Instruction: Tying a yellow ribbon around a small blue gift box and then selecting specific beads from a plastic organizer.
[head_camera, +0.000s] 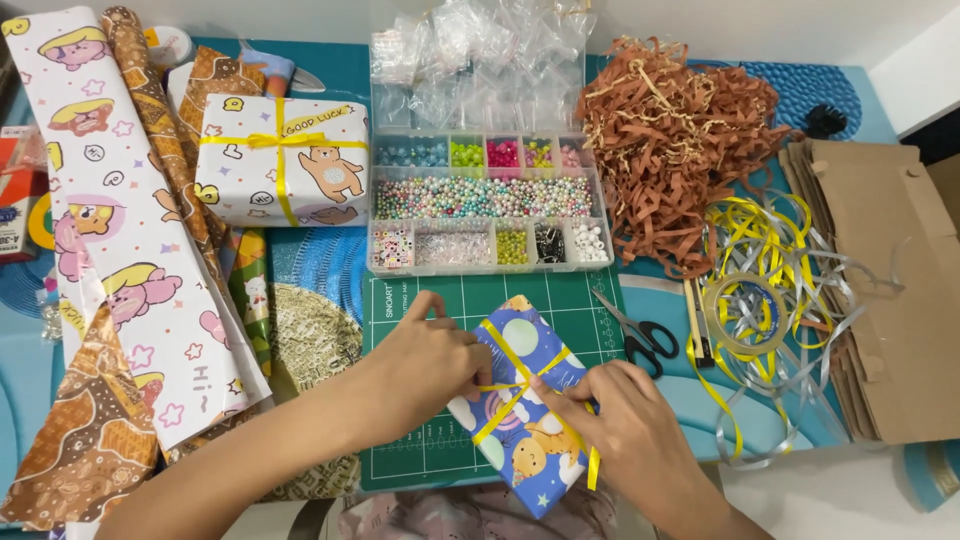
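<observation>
A home craft table set up for gift wrapping. Around a green cutting mat (420, 300): patterned wrapping paper (110, 230) to its left, a compartmented bead box (488, 200) just behind, ribbon coils (760, 300) and black-handled scissors (640, 335) to its right.

One head-worn camera looks steeply down onto the craft table (860, 95) from the person's seat — close, forearms entering from the bottom edge. It faces forward across the green cutting mat (420, 460) toward the far wall — no second view.
</observation>
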